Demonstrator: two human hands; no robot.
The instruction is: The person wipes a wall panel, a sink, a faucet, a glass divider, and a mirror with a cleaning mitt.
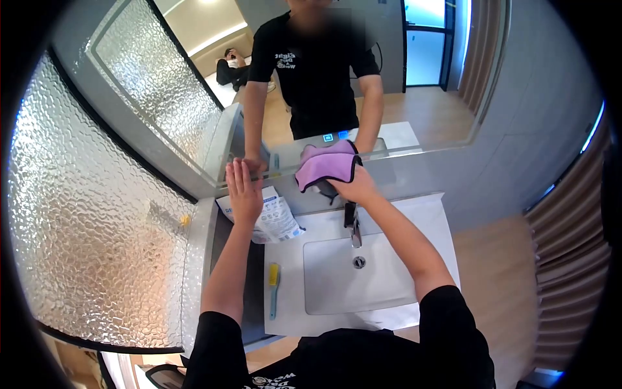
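Observation:
A purple cloth (pixel 327 170) with dark edging is in my right hand (pixel 357 187), against the lower part of the mirror (pixel 427 104). The hand is closed on the cloth; some of its fingers are hidden behind it. My left hand (pixel 244 194) has its fingers stretched out flat and rests near the mirror's lower left edge, holding nothing. Below and beside it, a white printed pouch (pixel 278 217) leans at the back left of the counter (pixel 285 253).
A white sink (pixel 337 285) with a chrome faucet (pixel 353 227) sits in the counter. On its left lies a brush (pixel 274 292) with yellow bristles. Textured glass (pixel 103 214) stands at the left, a pleated curtain (pixel 564 259) at the right. The mirror reflects another person (pixel 233 68) sitting.

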